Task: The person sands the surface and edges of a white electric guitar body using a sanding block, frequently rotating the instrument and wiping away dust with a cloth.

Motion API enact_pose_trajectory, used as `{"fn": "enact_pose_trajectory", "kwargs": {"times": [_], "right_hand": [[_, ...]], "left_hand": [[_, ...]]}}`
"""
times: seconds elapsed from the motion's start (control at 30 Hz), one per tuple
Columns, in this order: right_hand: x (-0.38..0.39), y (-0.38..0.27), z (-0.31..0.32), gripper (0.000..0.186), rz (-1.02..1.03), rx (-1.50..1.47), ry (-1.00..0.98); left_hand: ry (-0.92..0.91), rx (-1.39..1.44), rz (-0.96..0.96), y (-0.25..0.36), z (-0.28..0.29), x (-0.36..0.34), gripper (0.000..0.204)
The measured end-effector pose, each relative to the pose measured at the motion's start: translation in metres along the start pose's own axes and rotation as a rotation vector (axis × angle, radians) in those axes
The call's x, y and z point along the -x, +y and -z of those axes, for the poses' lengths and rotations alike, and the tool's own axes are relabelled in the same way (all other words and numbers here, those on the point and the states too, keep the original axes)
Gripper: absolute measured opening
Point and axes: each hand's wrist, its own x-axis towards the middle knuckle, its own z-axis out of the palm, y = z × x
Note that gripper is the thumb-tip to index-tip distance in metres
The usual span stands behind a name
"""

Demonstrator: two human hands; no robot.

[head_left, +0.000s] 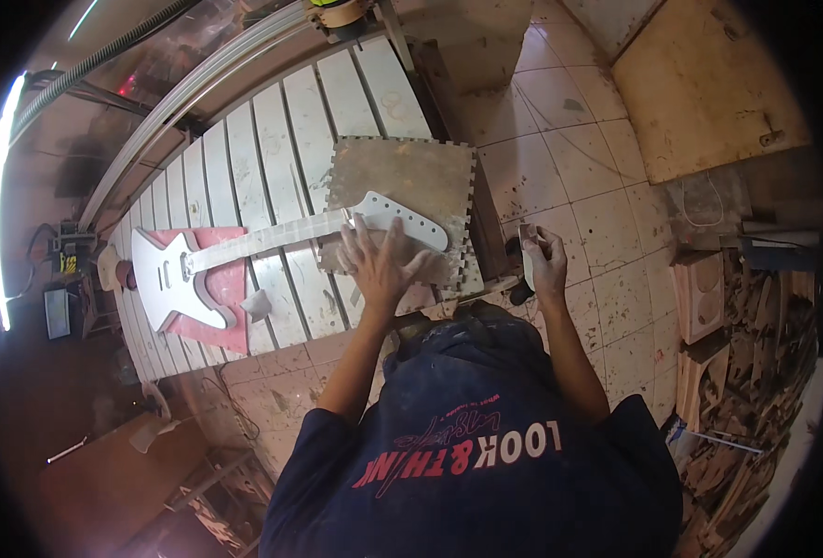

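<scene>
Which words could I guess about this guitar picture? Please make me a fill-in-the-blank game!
1. The guitar's body is coloured ____.
2. Out of pink and green, the sheet under that body is ____.
3. The spread hand by the headstock is the person's ____ one.
4. The gripping hand, with a small block, is the person's ____ one.

Missing words: white; pink; left; right.

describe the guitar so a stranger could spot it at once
On the long slatted table, a reddish mat lies left and a brown mat right. The guitar stretches from one to the other, set apart by its pointed white body and long neck.
</scene>
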Motion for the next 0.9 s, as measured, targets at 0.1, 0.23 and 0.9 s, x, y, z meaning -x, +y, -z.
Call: {"fn": "enact_pose_trajectory", "kwargs": {"times": [0.1, 0.23, 0.9], "right_hand": [[-0.003, 0.002, 0.000, 0.045, 0.009, -0.006, -0.033], [-0.003, 0.002, 0.001, 0.040, -0.031, 0.006, -0.019], [-0.003, 0.019, 0.016, 0.041, -0.047, -0.004, -0.046]], "left_hand": [[0.047, -0.016, 0.066, -0.004, -0.003, -0.005, 0.087], [-0.055, 0.034, 0.038, 0.017, -0.006, 0.008, 0.084], [-0.183, 0.050, -0.007, 0.038, -0.012, 0.023, 0.087]]}}
